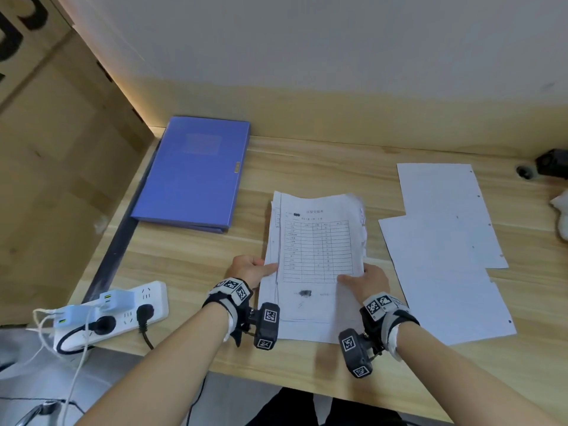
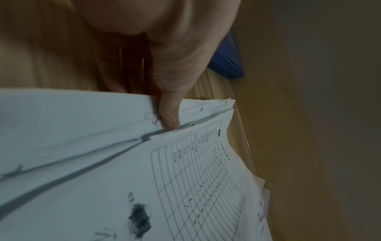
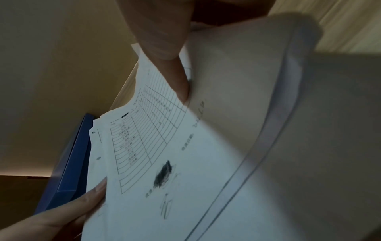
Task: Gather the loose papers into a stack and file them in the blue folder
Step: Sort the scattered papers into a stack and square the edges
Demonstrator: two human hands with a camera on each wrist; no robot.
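Our left hand (image 1: pixel 250 268) pinches left edge of paper stack (image 1: pixel 313 256), thumb on top. Our right hand (image 1: pixel 365 282) pinches right edge likewise. Stack mid-desk (image 1: pixel 307 167); blue folder (image 1: pixel 196 170) closed, back left; two loose sheets (image 1: pixel 445 241) lie right.

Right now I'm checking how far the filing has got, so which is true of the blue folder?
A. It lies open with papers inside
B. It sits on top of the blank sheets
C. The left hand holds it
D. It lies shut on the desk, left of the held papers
D: the blue folder lies closed on the desk, while the left hand and right hand grip the stack of papers to its right.
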